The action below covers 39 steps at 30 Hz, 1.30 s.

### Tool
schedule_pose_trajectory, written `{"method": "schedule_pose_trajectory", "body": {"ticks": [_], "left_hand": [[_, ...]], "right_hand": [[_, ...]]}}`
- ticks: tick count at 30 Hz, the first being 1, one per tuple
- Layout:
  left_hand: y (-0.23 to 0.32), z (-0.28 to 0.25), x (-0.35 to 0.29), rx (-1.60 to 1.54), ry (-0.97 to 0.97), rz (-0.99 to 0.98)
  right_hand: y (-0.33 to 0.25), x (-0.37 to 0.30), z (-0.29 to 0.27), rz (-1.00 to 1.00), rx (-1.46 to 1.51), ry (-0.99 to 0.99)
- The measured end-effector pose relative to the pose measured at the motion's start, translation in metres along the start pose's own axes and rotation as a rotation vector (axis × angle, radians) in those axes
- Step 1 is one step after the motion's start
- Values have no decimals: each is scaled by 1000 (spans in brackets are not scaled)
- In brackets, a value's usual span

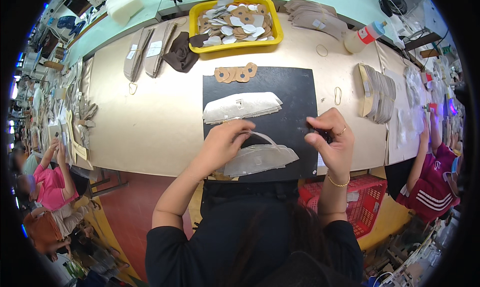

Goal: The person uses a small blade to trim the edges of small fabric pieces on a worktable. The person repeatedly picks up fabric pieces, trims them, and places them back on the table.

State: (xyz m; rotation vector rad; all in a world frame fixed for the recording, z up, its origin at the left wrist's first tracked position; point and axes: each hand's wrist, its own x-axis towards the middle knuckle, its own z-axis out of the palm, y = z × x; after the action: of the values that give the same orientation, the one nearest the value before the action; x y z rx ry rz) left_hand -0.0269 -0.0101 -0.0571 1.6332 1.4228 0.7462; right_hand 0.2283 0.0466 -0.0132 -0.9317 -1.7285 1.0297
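Observation:
My left hand (226, 143) pinches the edge of a thin, curved grey fabric piece (267, 138), lifted above a fanned stack of grey curved pieces (260, 160). My right hand (332, 137) hovers by the right edge of the black board (297, 97). Its fingers are curled, with thumb and index tip apart; something dark shows inside the curl, too hidden to name. Beyond my left hand lies a stack of off-white curved pieces (242, 106). Several small tan pieces with dark dots (235, 73) overlap in a row near the board's far edge.
A yellow tray (279, 32) full of small cut pieces stands at the back. Stacked grey pieces lie at back left (156, 52), back right (315, 19) and right (377, 94). A dark cloth (182, 54), a bottle (365, 37) and a red crate (367, 207) are around. Co-workers sit either side.

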Motion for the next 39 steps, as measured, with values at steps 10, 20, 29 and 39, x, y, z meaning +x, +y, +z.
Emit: {"method": "schedule_pose_trajectory", "body": {"ticks": [10,20,29,39], "left_hand": [[35,-9,2,-270,108,144],[37,-6,-2,-250,223,190],[30,-4,5,-354,284,223],[39,-7,1,-766,132,46]], "right_hand": [[10,2,9,377,786,-64],[20,17,17,450,1246,-23],[7,11,17,309,1074,-275],[-19,17,15,41,234,-447]]}}
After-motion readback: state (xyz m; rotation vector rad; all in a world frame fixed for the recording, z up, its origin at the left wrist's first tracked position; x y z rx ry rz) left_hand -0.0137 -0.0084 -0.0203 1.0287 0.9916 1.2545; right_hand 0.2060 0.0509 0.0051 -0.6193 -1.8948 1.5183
